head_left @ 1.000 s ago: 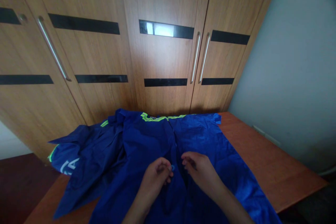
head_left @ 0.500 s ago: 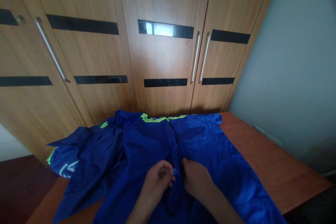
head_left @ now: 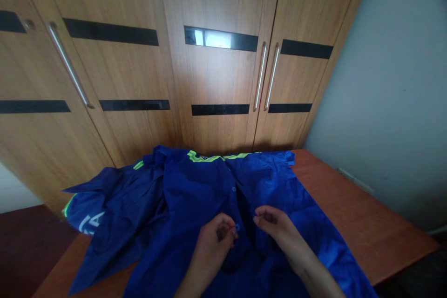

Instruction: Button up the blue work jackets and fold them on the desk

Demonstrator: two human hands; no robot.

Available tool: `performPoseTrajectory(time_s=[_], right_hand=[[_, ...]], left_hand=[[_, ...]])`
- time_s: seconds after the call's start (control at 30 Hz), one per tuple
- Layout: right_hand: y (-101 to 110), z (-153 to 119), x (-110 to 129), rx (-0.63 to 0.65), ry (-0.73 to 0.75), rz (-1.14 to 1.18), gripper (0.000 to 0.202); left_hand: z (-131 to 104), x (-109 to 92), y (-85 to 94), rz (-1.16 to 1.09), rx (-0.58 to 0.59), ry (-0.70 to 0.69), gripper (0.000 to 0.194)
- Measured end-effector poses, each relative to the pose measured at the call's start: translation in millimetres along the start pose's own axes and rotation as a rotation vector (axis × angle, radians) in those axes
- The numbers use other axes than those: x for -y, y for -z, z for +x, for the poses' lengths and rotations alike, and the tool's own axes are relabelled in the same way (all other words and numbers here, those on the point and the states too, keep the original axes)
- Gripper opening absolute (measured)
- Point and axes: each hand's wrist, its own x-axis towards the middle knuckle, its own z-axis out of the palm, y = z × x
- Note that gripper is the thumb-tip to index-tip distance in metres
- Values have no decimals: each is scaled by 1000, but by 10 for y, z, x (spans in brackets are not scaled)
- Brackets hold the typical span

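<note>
A blue shirt (head_left: 202,191) with neon yellow trim at the collar lies front up, its collar end away from me. Along its front runs a dark gap between the two edges. My left hand (head_left: 218,237) is closed in a pinch on the left front edge, with a small light blue button (head_left: 237,227) at the fingertips. Another button (head_left: 233,189) shows farther up that edge. To the right of the gap, my right hand (head_left: 275,223) has thumb and fingers pinched together at the other front edge; the cloth between them is mostly hidden.
The shirt lies on a reddish-brown table (head_left: 356,214). Another dark blue garment (head_left: 122,209) with white lettering and yellow stripes hangs over the left side. Behind stands a wooden wardrobe (head_left: 216,77) with metal handles. A pale wall (head_left: 391,93) rises at the right.
My right hand has moved right, away from my left hand, and the dark gap in the shirt front has widened. My left hand has shifted slightly right.
</note>
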Motion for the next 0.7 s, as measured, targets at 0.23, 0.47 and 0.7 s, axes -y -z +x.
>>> performPoseTrajectory(time_s=[0.23,0.47,0.7], right_hand=[[-47,-52,-7,43,-65,103,35],[-93,-55,-37,64,-37,85,38],[-159,-45,-83,88,22,24,42]], left_hand=[[-12,-13,-127,57,-3,-48,8],[-35,-45,-140,24,3,-66,8],[-49,-54,-165,109,-21,-121,9]])
